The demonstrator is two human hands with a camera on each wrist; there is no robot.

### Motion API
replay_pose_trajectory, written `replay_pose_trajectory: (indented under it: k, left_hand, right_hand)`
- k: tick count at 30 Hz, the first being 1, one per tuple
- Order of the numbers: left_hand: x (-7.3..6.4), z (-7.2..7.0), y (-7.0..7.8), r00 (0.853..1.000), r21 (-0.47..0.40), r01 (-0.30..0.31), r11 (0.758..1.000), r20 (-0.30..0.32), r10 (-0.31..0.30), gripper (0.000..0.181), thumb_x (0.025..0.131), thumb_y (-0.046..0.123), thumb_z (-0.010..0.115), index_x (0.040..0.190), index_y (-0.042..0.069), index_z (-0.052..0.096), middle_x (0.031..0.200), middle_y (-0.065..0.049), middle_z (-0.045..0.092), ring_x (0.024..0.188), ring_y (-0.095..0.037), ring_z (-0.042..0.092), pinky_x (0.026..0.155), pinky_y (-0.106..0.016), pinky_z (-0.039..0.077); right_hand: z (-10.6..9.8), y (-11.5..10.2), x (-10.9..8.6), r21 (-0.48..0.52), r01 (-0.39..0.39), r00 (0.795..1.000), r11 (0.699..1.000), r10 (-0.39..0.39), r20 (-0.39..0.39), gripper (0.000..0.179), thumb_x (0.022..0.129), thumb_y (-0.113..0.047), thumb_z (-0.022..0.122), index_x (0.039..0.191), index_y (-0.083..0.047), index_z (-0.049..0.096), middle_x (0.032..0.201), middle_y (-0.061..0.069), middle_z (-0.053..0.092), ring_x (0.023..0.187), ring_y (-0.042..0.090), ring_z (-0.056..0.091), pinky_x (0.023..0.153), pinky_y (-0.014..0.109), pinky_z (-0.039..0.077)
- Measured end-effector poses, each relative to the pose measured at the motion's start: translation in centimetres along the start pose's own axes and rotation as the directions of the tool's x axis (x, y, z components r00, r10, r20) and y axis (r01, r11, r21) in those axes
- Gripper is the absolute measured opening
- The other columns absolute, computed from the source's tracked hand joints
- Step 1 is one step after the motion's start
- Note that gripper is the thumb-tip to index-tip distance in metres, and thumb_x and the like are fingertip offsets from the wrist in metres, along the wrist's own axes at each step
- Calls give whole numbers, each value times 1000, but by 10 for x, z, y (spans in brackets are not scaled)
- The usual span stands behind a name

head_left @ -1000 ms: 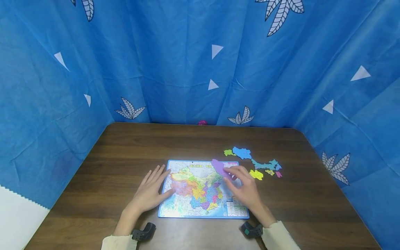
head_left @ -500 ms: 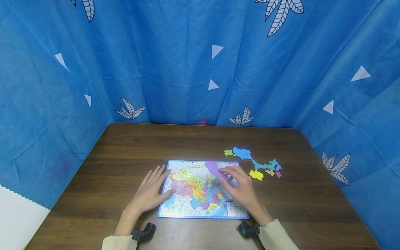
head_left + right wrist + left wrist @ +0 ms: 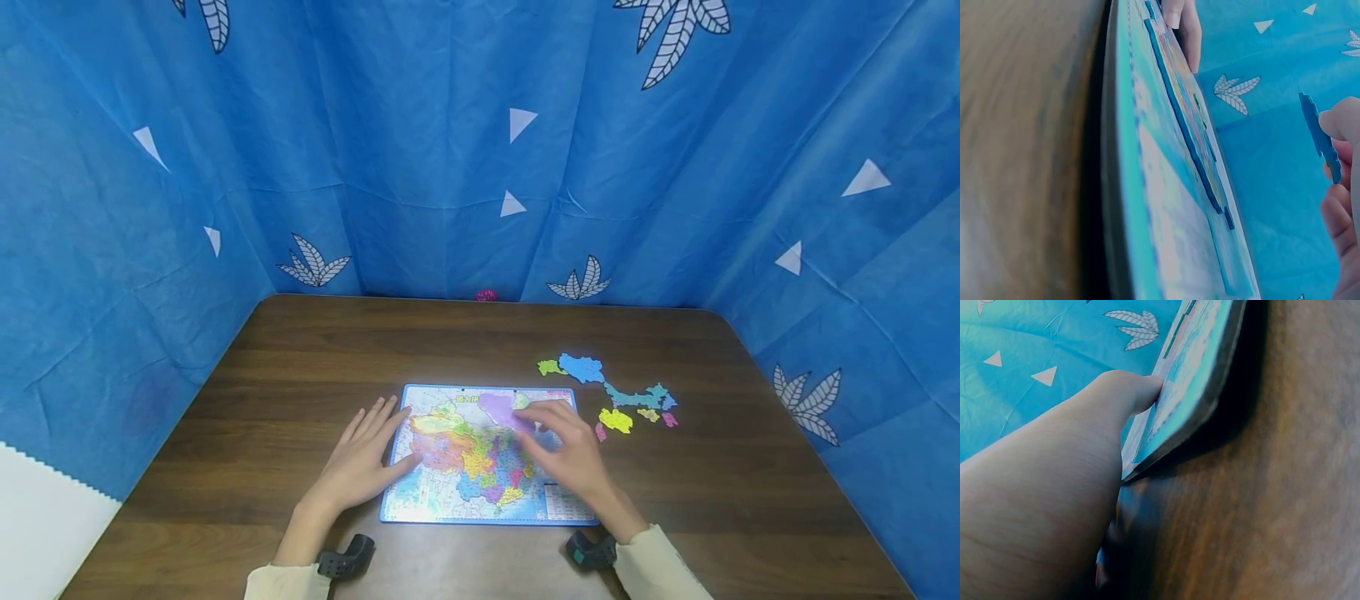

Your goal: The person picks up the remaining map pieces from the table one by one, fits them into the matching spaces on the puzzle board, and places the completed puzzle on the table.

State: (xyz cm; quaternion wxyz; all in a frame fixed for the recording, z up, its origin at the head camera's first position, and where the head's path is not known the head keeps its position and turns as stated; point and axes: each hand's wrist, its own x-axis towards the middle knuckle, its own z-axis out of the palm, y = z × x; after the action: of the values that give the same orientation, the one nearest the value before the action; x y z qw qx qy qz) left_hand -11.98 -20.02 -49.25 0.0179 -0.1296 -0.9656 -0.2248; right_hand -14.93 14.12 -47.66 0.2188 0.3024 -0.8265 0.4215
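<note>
A purple puzzle piece (image 3: 497,407) is pinched between the thumb and fingers of my right hand (image 3: 566,446), over the upper part of a map puzzle board (image 3: 416,504). In the right wrist view the piece, seen edge-on as a thin blue-looking plate (image 3: 1319,134), is apart from the board's surface. My left hand (image 3: 358,462) rests with fingers spread at the board's left edge, its thumb (image 3: 1147,387) touching the board in the left wrist view. Coloured pieces fill much of the map, while the right hand hides part of its right side.
Loose puzzle pieces lie right of the board: green (image 3: 549,367), blue (image 3: 581,367), teal (image 3: 633,399), yellow (image 3: 615,420) and several small ones, including a pink piece (image 3: 600,432) near the right hand. Blue curtain (image 3: 450,167) encloses the brown table (image 3: 337,342).
My right hand has carried the purple piece leftward across the board's top part. A small pink piece beside the yellow one has come into sight. The left hand stays where it was.
</note>
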Motion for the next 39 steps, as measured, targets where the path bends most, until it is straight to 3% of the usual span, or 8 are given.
replay_pose_trajectory:
  k: [22, 29, 39]
  left_hand:
    - [-1, -1, -1, 1000, -13, -5, 1000, -2, 5, 83, 93, 63, 62, 158, 14, 43, 169, -14, 28, 158, -35, 21, 127, -57, 13]
    - [0, -2, 0, 1000, -11, -12, 1000, -2, 12, 83, 93, 62, 62, 158, 14, 43, 169, -14, 29, 158, -35, 21, 127, -57, 13]
    - [-1, -2, 1, 1000, -18, -10, 1000, -4, 10, 82, 93, 61, 62, 158, 14, 44, 168, -15, 29, 158, -35, 21, 127, -57, 13]
  right_hand:
    - [21, -6, 3, 76, 54, 996, 996, -60, 72, 30, 85, -11, 84, 114, -16, 77, 112, -3, 74, 104, 15, 65, 75, 28, 60]
    - [28, -7, 4, 114, 106, 991, 988, -115, 73, 30, 83, -8, 84, 112, -13, 77, 111, -1, 74, 101, 16, 65, 73, 29, 61]
    - [35, -12, 5, 98, 77, 991, 992, -87, 104, 28, 85, -15, 85, 113, -17, 77, 112, -3, 75, 104, 15, 66, 82, 26, 59]
